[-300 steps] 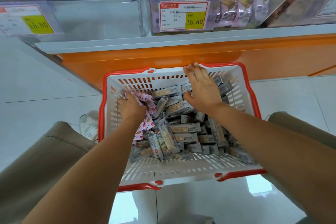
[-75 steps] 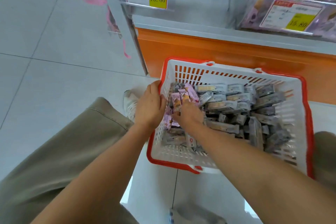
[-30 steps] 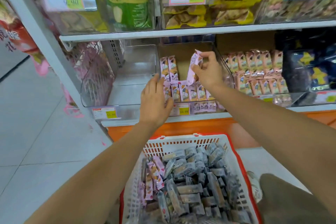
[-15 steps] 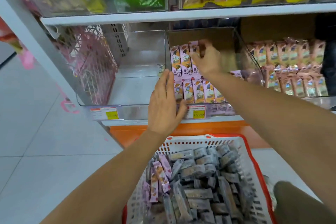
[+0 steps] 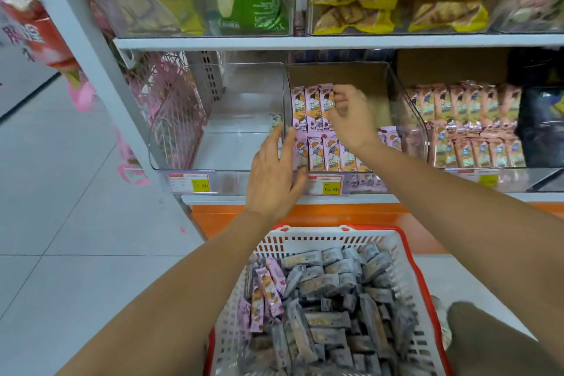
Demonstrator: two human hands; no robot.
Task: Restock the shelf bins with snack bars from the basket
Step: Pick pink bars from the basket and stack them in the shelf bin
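Flanking three upright pink bars (image 5: pixel 312 107): left hand (image 5: pixel 271 174), right hand (image 5: pixel 351 119).

- A left hand (image 5: pixel 274 174) with straight fingers rests against the front left corner of a clear shelf bin (image 5: pixel 407 119), fingertips on its side wall.
- Inside the bin, pink snack bars (image 5: pixel 311 107) stand upright in two rows — three at the back, more in front.
- A right hand (image 5: pixel 351 119) reaches into the bin, fingers curled at the top of the back row's rightmost bar; blur hides whether they pinch it.
- A price tag (image 5: pixel 328 185) reading 15.80 sits on the bin's front.
- Below, a white basket (image 5: pixel 305 242) with a red rim holds many grey-wrapped bars (image 5: pixel 329 308) — and a few pink-wrapped bars (image 5: pixel 265 293) at its left side.
- Just right of the bin, peach-wrapped bars (image 5: pixel 470 119) stand in rows.
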